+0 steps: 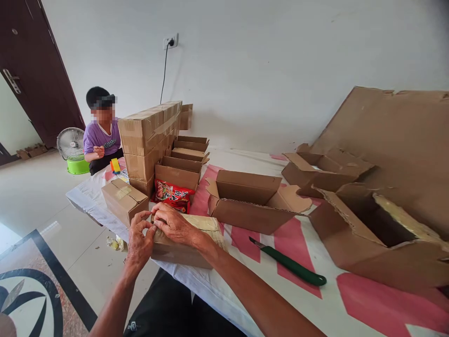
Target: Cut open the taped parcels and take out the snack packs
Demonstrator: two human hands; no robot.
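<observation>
Two hands on one cardboard box (178, 252), that's what you've got going at the table edge right in front of you. It sits under your fingers, with both hands bunched at its left end. Your left hand (141, 239) is at that end corner, fingers bent inward; your right hand (175, 226) comes over the top from the other side, fingers curled down onto it. The fingertips nearly meet, but I honestly can't tell if they're pinching anything or just pressing.

Just behind your right hand lies a red packet (173, 195), and a taped box (122, 200) sits to the left of it. An open box (250, 206) is off to the right, with a green-handled knife (291, 264) lying nearer you on the cloth (291, 234). Further back, there's a box stack (140, 140) and a person in purple (101, 136).
</observation>
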